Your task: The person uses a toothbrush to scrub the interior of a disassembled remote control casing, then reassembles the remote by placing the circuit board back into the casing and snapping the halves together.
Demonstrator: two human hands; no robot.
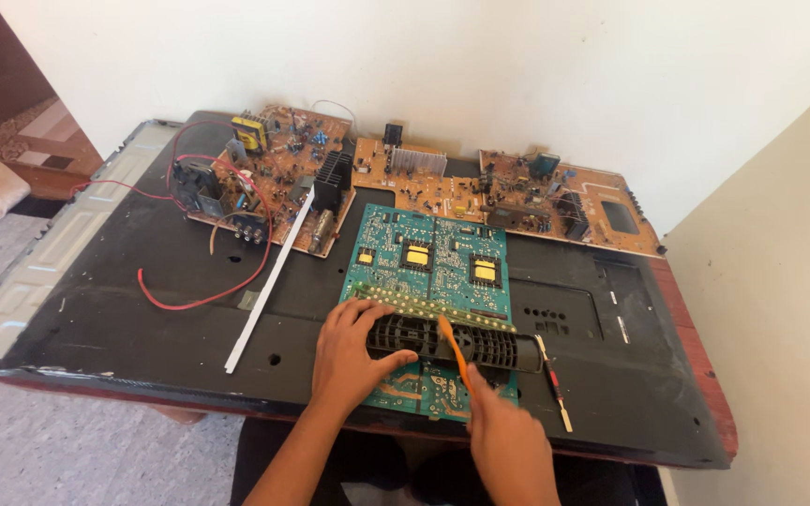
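Observation:
A green circuit board (433,267) lies on a black panel (142,300) in front of me. Across the board's near part sits a long black ribbed part (480,345). My left hand (356,356) rests on the left end of that black part, fingers curled over it. My right hand (503,436) holds a thin orange tool (454,354) whose tip reaches up onto the black part. The near edge of the green board is partly hidden by both hands.
Brown circuit boards (274,173) (517,192) with heat sinks and coils lie at the panel's far side. Red wires (203,295) loop on the left. A white strip (269,281) lies diagonally. A small probe-like stick (553,379) lies right of the board. Walls stand behind and to the right.

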